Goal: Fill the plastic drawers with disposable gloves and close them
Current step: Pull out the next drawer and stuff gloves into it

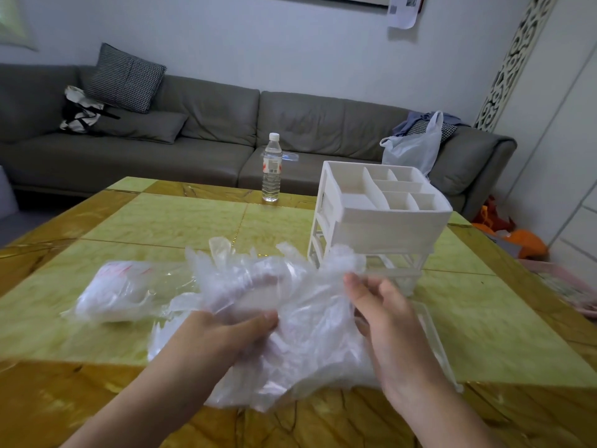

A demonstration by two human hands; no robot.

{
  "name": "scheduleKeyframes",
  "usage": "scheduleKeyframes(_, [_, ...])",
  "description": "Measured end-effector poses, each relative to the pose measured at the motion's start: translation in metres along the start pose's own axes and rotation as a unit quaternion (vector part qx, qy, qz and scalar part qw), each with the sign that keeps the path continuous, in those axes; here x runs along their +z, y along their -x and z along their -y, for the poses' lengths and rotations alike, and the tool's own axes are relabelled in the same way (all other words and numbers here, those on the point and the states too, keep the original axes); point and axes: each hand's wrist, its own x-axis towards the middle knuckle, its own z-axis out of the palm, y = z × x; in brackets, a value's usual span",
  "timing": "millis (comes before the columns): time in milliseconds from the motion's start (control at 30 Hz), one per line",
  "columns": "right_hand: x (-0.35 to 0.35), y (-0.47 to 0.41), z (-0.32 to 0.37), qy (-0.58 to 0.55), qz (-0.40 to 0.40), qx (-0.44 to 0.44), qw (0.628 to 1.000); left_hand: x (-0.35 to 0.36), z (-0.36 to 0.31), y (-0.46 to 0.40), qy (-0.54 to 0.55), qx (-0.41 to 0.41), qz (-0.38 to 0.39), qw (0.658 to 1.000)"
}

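A crumpled pile of clear disposable gloves (290, 318) lies on the table in front of me. My left hand (223, 337) grips the pile from the left, thumb on top. My right hand (384, 315) holds its right side, fingers curled into the plastic. A clear glove packet with red print (122, 286) lies to the left of the pile. The white plastic drawer unit (381, 218) stands behind the pile on the right, its top tray divided into compartments. A pulled-out translucent drawer (433, 334) lies on the table beside my right hand, partly hidden by it.
A water bottle (272, 168) stands at the far table edge. The yellow-green marble table (181, 221) stretches left of the unit. Behind it is a grey sofa (206, 130) with cushions, bags and a white plastic bag (416, 147).
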Motion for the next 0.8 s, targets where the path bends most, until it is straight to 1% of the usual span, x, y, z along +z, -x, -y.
scheduleKeyframes(67, [0.001,0.006,0.007,-0.076,0.098,0.111,0.986,0.0,0.001,-0.001,0.009,0.016,-0.043,0.999])
scheduleKeyframes(100, [0.002,0.009,0.01,-0.091,0.144,0.137,0.976,0.002,0.001,-0.001,0.01,0.022,-0.064,0.998])
scheduleKeyframes(133, [0.003,0.012,0.012,-0.09,0.163,0.141,0.972,0.003,0.0,0.0,0.013,0.029,-0.079,0.996])
scheduleKeyframes(200, [0.008,0.015,0.011,-0.081,0.133,0.114,0.981,0.007,-0.002,0.001,0.019,0.03,-0.105,0.994])
scheduleKeyframes(300, [0.012,0.013,0.009,-0.057,0.051,0.062,0.995,0.012,0.001,-0.002,0.02,0.026,-0.136,0.99])
scheduleKeyframes(333, [0.011,0.012,0.009,-0.054,0.036,0.055,0.996,0.013,0.003,-0.003,0.016,0.026,-0.143,0.989])
scheduleKeyframes(400, [0.01,0.012,0.009,-0.056,0.04,0.058,0.996,0.016,0.007,-0.004,0.001,0.024,-0.147,0.989])
scheduleKeyframes(467, [0.01,0.014,0.008,-0.042,0.066,0.063,0.995,0.021,0.01,-0.003,-0.003,0.023,-0.135,0.991])
scheduleKeyframes(500, [0.01,0.014,0.007,-0.026,0.066,0.057,0.996,0.021,0.01,-0.003,-0.008,0.028,-0.126,0.992])
scheduleKeyframes(567, [0.008,0.011,0.007,0.008,0.031,0.029,0.999,0.022,0.009,-0.004,-0.016,0.049,-0.091,0.995])
scheduleKeyframes(633, [-0.003,0.005,0.011,0.083,-0.029,-0.027,0.996,0.022,0.004,-0.006,0.004,0.051,-0.021,0.998])
scheduleKeyframes(667, [-0.01,0.003,0.016,0.163,-0.071,-0.076,0.981,0.021,0.0,-0.006,0.02,0.036,0.006,0.999])
scheduleKeyframes(700, [-0.018,0.003,0.024,0.258,-0.117,-0.151,0.947,0.02,0.0,-0.006,0.019,0.024,0.031,0.999])
scheduleKeyframes(733, [-0.024,0.004,0.033,0.34,-0.155,-0.253,0.893,0.019,-0.001,-0.006,0.01,0.021,0.052,0.998])
scheduleKeyframes(767, [-0.026,0.008,0.041,0.395,-0.177,-0.353,0.829,0.02,-0.002,-0.005,0.004,0.033,0.067,0.997])
scheduleKeyframes(800, [-0.022,0.015,0.048,0.431,-0.175,-0.426,0.776,0.022,-0.002,-0.004,0.013,0.06,0.077,0.995])
